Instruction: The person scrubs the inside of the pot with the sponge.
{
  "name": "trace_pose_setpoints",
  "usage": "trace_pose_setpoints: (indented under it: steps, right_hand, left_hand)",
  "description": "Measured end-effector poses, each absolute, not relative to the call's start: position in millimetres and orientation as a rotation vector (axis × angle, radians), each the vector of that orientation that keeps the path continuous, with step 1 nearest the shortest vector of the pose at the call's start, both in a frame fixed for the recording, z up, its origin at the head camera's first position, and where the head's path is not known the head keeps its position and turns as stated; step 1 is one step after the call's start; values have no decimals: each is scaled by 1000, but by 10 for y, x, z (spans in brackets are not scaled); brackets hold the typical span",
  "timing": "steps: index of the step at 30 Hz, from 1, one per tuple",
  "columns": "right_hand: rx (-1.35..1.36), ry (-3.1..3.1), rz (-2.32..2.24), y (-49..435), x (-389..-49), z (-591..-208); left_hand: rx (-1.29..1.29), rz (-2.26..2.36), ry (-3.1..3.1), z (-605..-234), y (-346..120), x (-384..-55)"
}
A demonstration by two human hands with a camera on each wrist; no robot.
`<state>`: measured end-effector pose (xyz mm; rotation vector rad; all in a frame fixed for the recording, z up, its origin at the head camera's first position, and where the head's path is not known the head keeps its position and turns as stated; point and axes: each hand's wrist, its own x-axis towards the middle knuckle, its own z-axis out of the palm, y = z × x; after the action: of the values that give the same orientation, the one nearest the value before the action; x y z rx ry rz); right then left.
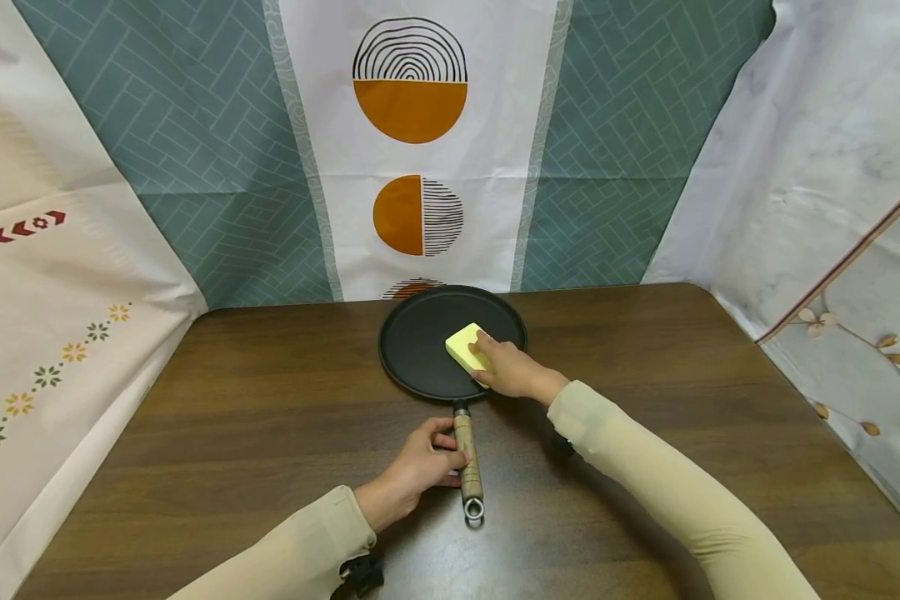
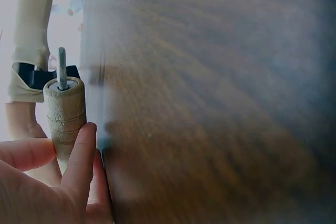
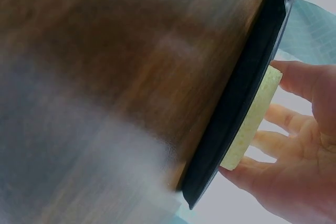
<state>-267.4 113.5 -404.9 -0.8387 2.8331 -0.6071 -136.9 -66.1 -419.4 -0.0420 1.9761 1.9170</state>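
Observation:
A black round frying pan (image 1: pixel 420 346) lies on the wooden table, its wood-coloured handle (image 1: pixel 465 433) pointing toward me. My left hand (image 1: pixel 408 468) pinches that handle between thumb and fingers; in the left wrist view the handle's end (image 2: pixel 65 100) with its metal ring (image 2: pixel 62 69) sticks out past the fingertips. A yellow sponge (image 1: pixel 461 342) sits flat on the right part of the pan. My right hand (image 1: pixel 512 368) grips it from above, and the right wrist view shows thumb and fingers spread along the sponge's edges (image 3: pixel 254 119), against the pan's surface.
The brown table (image 1: pixel 270 433) extends around the pan to both sides. Behind it hangs a teal and white patterned cloth (image 1: pixel 420 158) close to the pan's far rim. More cloths hang at left (image 1: pixel 52 333) and right (image 1: pixel 817 208).

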Motion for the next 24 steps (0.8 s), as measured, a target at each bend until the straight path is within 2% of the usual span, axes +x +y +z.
trace_pose_setpoints:
  steps: [24]
  right_hand:
    - [-839, 2766, -630, 1087, -2594, -4002]
  left_hand:
    - [-48, 1918, 1976, -4194, -656, -1370]
